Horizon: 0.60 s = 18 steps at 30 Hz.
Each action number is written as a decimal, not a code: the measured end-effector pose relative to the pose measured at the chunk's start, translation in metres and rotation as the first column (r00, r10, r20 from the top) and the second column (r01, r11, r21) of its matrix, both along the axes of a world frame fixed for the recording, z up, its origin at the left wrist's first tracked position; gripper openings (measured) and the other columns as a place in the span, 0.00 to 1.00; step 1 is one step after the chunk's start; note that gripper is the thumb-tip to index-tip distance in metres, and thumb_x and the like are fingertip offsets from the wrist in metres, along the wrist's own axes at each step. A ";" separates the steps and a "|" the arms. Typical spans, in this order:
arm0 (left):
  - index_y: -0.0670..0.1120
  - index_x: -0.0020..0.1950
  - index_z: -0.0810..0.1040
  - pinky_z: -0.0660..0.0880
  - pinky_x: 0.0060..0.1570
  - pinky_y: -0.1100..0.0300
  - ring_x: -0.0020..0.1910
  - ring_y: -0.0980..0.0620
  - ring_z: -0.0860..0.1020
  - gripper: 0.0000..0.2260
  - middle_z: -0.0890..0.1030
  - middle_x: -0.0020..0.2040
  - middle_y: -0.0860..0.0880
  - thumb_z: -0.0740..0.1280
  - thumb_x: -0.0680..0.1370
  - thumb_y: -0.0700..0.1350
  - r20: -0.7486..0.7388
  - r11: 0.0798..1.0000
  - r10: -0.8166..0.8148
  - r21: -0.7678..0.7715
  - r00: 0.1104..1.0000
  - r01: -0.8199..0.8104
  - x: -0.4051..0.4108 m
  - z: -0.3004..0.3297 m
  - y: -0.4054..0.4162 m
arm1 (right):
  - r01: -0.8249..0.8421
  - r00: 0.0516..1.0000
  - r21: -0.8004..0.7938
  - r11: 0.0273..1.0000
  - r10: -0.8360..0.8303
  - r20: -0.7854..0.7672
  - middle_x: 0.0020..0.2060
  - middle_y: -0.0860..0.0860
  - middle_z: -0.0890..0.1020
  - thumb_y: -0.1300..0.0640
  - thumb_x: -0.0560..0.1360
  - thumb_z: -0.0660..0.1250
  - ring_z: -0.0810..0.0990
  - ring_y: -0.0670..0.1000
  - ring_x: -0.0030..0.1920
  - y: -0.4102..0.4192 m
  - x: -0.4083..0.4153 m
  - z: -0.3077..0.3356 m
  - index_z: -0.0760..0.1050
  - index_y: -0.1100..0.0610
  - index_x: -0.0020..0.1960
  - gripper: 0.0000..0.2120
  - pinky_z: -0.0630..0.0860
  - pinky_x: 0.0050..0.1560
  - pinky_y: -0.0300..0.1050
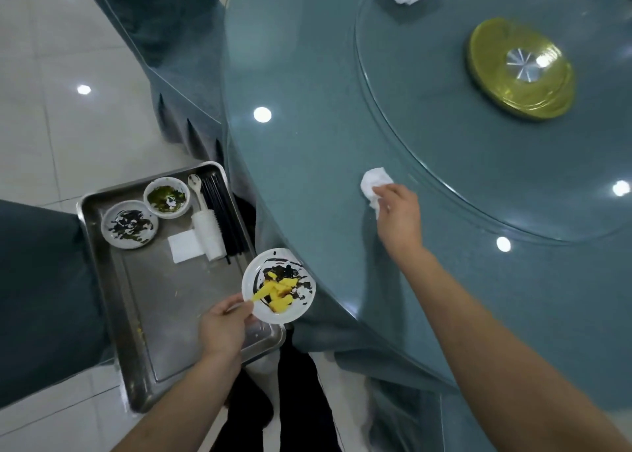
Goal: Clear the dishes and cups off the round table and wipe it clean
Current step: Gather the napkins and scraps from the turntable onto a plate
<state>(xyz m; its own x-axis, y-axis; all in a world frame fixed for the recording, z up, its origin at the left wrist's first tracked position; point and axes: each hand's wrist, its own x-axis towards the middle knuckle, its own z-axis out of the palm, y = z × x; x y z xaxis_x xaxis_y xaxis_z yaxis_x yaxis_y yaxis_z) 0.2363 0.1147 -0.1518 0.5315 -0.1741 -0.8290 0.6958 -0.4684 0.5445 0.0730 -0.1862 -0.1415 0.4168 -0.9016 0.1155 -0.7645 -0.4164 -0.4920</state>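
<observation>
white plate (278, 285) of yellow scraps held level; crumpled tissue (375, 183) on table (307, 178).

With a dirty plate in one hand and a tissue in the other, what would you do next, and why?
Probably set the plate down on the metal tray. The left hand holds it by the rim just above the tray's near corner, and two used dishes already sit there. That frees the hands while the right hand wipes with the tissue.

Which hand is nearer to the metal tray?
Left. The left hand holds a plate above the metal tray's near corner; the right hand grips a tissue on the table, away from it.
</observation>
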 end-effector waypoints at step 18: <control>0.43 0.56 0.81 0.78 0.26 0.65 0.38 0.50 0.85 0.09 0.86 0.47 0.44 0.72 0.78 0.34 0.028 0.997 -0.045 -0.068 0.999 0.046 -0.016 0.001 0.012 | 0.034 0.999 0.126 0.991 -0.035 0.008 0.57 0.58 0.79 0.67 0.78 0.62 0.77 0.61 0.58 0.024 0.002 0.017 0.82 0.61 0.60 0.15 0.70 0.60 0.37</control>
